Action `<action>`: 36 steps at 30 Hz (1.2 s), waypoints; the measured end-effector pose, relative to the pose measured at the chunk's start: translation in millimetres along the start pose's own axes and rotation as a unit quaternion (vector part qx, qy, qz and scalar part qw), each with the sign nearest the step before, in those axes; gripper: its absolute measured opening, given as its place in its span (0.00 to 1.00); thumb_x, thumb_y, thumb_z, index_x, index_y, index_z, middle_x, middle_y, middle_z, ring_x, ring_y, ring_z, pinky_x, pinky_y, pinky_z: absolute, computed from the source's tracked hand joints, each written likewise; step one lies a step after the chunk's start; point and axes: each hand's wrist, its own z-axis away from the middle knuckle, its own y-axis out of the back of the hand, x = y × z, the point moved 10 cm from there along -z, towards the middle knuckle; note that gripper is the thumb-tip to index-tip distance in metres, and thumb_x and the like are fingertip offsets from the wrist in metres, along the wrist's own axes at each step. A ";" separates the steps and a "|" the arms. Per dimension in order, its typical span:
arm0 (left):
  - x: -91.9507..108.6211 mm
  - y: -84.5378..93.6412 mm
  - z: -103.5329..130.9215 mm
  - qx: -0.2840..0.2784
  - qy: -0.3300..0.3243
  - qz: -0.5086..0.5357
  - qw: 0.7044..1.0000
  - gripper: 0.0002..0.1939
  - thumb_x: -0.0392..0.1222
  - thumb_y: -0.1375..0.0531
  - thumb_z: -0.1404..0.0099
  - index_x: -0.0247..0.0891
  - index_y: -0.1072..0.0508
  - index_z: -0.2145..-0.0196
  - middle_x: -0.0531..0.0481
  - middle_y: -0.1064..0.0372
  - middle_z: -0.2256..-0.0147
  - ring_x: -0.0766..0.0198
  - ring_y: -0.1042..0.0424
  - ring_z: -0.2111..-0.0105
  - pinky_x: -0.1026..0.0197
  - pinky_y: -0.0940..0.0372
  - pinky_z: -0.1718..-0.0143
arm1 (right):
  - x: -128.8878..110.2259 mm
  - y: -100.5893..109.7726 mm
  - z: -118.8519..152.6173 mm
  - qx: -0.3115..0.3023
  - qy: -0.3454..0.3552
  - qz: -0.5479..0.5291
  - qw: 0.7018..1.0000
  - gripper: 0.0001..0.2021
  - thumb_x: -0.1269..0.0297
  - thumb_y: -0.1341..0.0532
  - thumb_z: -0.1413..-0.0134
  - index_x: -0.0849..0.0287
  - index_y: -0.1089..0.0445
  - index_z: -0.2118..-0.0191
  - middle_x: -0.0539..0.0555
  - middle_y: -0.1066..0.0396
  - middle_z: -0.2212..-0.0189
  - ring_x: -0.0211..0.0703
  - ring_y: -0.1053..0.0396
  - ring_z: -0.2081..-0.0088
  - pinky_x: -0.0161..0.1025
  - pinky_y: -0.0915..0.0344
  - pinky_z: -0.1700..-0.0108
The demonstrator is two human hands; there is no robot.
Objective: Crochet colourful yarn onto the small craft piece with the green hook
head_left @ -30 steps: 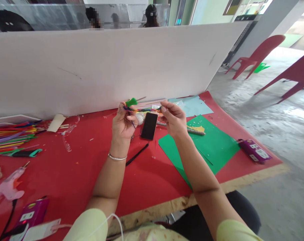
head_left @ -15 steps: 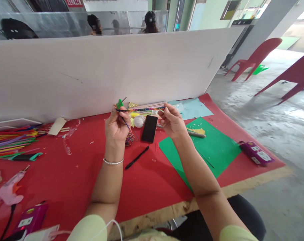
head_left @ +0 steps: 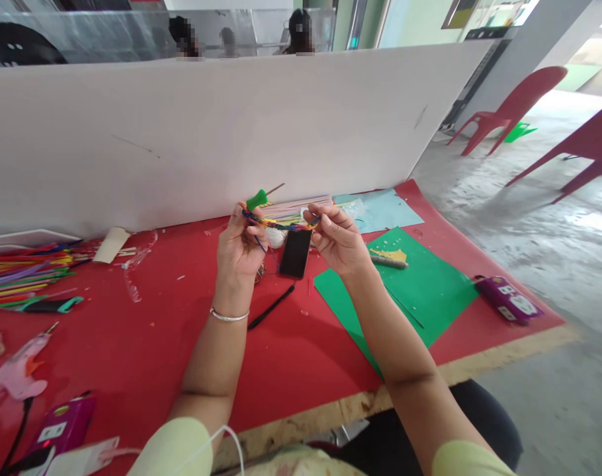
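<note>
In the head view, the long, narrow, multicoloured braided yarn strip hangs between the person's two hands, above the far middle of the red-covered table, dipping slightly. The left hand has its thumb and fingers together on the strip's left end, along with a green-handled tool with a thin metal shaft. The right hand pinches the right end between thumb and fingers.

The tool's bare shaft points up, far and right, away from both hands; were the left wrist to roll right, it might catch the yarn or prick the right fingers. Since the left hand minds two things, a looser hold could let the handle slip and drop. A hard pull from the right might stretch the loops or draw out the strip's end.

A thin dark strand hangs below the left fingers, near the partly hidden ball of multicoloured yarn; it could snag there or on the black rectangular phone just right, tugging the work unevenly.
</note>
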 end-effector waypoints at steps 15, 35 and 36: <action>-3.9 -16.3 13.9 0.012 -0.056 -0.071 0.996 0.13 0.33 0.31 0.28 0.38 0.20 0.72 0.55 0.23 0.76 0.74 0.27 0.80 0.75 0.40 0.83 | -10.0 -9.6 5.2 -0.061 -0.029 0.093 0.993 0.22 0.62 0.23 0.52 0.48 0.21 0.49 0.51 0.16 0.52 0.43 0.17 0.54 0.29 0.24 0.73; -13.7 -33.3 22.3 -0.094 -0.163 -0.243 0.952 0.18 0.53 0.18 0.47 0.40 0.16 0.68 0.49 0.17 0.67 0.77 0.39 0.83 0.68 0.51 0.86 | 10.1 -34.3 14.0 -0.073 -0.063 0.051 0.994 0.26 0.35 0.27 0.45 0.51 0.33 0.59 0.42 0.26 0.72 0.35 0.23 0.76 0.31 0.23 0.77; -13.3 -33.0 22.4 -0.093 -0.169 -0.246 0.950 0.18 0.53 0.18 0.46 0.40 0.16 0.68 0.49 0.17 0.68 0.77 0.42 0.83 0.68 0.53 0.86 | 9.2 -31.0 14.0 -0.062 -0.065 0.061 0.994 0.26 0.36 0.27 0.45 0.51 0.34 0.60 0.42 0.26 0.73 0.35 0.24 0.78 0.31 0.24 0.78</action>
